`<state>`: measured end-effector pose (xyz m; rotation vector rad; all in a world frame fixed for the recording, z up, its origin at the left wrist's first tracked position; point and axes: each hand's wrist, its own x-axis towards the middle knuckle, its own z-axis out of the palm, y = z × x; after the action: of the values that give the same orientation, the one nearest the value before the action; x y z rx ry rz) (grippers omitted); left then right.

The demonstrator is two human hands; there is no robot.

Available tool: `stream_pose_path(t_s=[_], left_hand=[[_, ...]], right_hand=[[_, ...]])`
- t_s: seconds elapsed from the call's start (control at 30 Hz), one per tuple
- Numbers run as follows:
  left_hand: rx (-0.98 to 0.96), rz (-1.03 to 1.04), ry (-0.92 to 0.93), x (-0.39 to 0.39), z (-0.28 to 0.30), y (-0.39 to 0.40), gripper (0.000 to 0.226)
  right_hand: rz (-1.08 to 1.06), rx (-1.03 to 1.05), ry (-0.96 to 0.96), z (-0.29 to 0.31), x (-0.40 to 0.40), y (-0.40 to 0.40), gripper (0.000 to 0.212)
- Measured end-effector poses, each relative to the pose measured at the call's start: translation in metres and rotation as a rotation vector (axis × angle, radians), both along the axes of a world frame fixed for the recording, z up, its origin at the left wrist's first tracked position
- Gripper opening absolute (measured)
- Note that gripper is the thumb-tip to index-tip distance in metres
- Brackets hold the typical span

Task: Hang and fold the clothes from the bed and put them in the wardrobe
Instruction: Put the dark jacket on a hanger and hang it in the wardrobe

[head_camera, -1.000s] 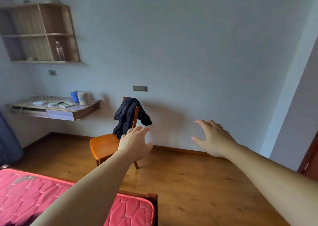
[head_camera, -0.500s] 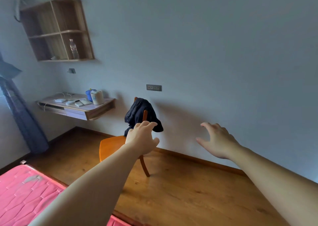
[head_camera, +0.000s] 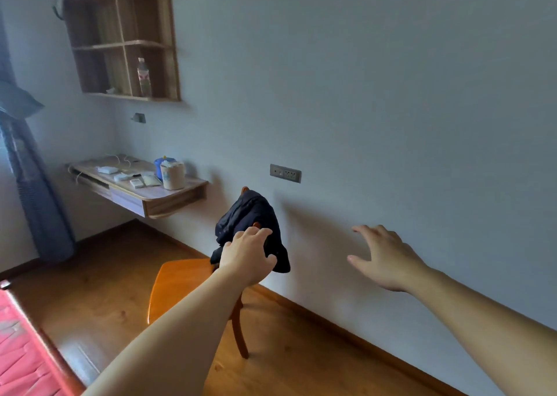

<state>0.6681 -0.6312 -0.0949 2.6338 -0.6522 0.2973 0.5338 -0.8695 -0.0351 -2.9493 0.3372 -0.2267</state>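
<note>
Both arms reach forward into the room. The left hand (head_camera: 247, 255) is stretched out in front of a dark navy garment (head_camera: 250, 214) draped over the back of an orange wooden chair (head_camera: 177, 284); its fingers are loosely curved and its grip looks wide and holds nothing, though whether the fingertips touch the cloth cannot be told. The right hand (head_camera: 384, 257) hovers at 3 o'clock from the chair, well apart from it, fingers spread and relaxed, its grip wide with nothing in it, in front of the pale wall (head_camera: 391, 94).

The chair stands on the wooden floor (head_camera: 90, 281) just beside the wall, seat toward 9 o'clock. The garment hangs down over the backrest, bunched and creased.

At 7 o'clock, the corner of a bed with a pink quilted mattress (head_camera: 21, 353) enters the view. At 10 o'clock from the chair a wall-mounted worktop (head_camera: 180, 189) carries a blue container (head_camera: 159, 166), a pale cup-like tub (head_camera: 172, 176) and some small flat white items. Above it, at 11 o'clock, a wooden wall shelf (head_camera: 120, 42) holds a plastic bottle (head_camera: 144, 77) in its lower right compartment. A socket plate (head_camera: 285, 173) sits on the wall above the chair, and a dark blue curtain (head_camera: 33, 190) hangs at the left edge.
</note>
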Motion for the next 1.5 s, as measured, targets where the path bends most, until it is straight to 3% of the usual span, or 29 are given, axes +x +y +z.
stream_pose_path(t_s=[0.47, 0.73, 0.97, 1.27, 1.5], left_hand=[[0.024, 0.119, 0.055, 0.233, -0.011, -0.076, 0.059], [0.105, 0.287, 0.157, 0.359, -0.020, -0.102, 0.060], [0.092, 0.397, 0.202, 0.452, -0.024, -0.119, 0.061], [-0.028, 0.509, 0.318, 0.586, -0.075, -0.111, 0.065], [-0.173, 0.450, 0.589, 0.638, -0.140, -0.123, 0.073]], right_hand=[[0.143, 0.000, 0.032, -0.007, 0.267, -0.094, 0.061], [0.261, 0.209, 0.077, -0.037, 0.447, -0.131, 0.061], [0.423, 0.245, 0.095, -0.038, 0.590, -0.127, 0.061], [0.520, 0.245, 0.194, -0.085, 0.740, -0.101, 0.061], [0.466, 0.342, 0.447, -0.153, 0.813, -0.084, 0.074]])
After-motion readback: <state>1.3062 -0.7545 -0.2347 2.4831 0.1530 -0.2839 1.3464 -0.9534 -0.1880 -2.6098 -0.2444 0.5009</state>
